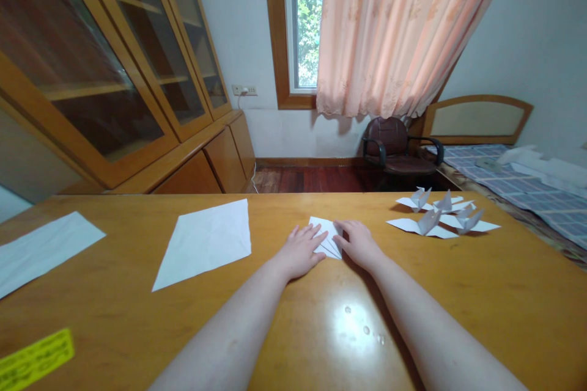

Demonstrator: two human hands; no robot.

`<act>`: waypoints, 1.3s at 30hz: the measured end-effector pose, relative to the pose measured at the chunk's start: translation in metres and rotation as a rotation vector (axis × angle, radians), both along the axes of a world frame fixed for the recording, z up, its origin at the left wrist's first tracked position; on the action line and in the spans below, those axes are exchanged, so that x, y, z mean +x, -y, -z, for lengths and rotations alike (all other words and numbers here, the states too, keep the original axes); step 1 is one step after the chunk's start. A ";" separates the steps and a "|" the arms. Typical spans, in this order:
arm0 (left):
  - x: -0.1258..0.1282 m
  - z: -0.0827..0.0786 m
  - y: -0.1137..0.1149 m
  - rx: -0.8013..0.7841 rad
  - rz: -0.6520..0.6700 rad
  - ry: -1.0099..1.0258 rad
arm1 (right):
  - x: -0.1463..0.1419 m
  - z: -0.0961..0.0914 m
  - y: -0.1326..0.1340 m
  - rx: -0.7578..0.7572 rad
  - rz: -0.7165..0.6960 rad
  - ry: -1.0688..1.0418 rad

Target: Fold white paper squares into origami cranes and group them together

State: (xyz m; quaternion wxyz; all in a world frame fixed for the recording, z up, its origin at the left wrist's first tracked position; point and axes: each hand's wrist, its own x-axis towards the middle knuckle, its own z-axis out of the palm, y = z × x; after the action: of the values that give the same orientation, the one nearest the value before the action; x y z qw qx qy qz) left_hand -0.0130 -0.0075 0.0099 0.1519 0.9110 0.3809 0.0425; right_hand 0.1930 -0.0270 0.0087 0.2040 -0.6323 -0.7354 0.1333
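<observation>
A small folded sheet of white paper lies on the wooden table, with crease lines or layered edges running across its lower part. My left hand rests flat over its left side, fingers spread and pressing it down. At the paper's right edge, my right hand has its fingers bent, with thumb and fingertips gripping the edge. Both hands partly cover the sheet. Several folded paper cranes with spread wings stand together on the right.
A larger white sheet lies left of my hands, and another white sheet is at the far left. A yellow label sits near the table's front left. Beyond the table are a chair, a bed and a glass-doored cabinet.
</observation>
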 end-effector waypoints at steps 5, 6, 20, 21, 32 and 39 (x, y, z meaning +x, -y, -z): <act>0.000 0.000 -0.001 -0.004 -0.001 0.001 | -0.001 0.001 0.000 0.050 0.083 -0.032; 0.000 0.000 0.000 -0.006 -0.002 0.001 | -0.001 0.001 0.000 0.054 0.098 -0.022; 0.000 -0.002 0.000 -0.014 -0.008 -0.002 | 0.000 -0.002 -0.002 0.005 0.135 -0.146; 0.000 -0.002 0.000 -0.013 -0.008 -0.001 | -0.001 -0.002 -0.001 0.006 0.122 -0.161; 0.000 0.000 0.000 -0.005 -0.005 0.018 | -0.001 0.000 0.000 0.035 0.039 -0.176; 0.001 0.001 -0.001 -0.004 -0.007 0.010 | -0.001 0.004 -0.002 0.070 0.035 -0.271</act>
State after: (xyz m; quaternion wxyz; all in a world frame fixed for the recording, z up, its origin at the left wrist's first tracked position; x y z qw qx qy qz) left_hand -0.0123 -0.0070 0.0089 0.1557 0.9092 0.3833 0.0466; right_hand 0.1925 -0.0250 0.0047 0.3256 -0.6139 -0.6940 0.1883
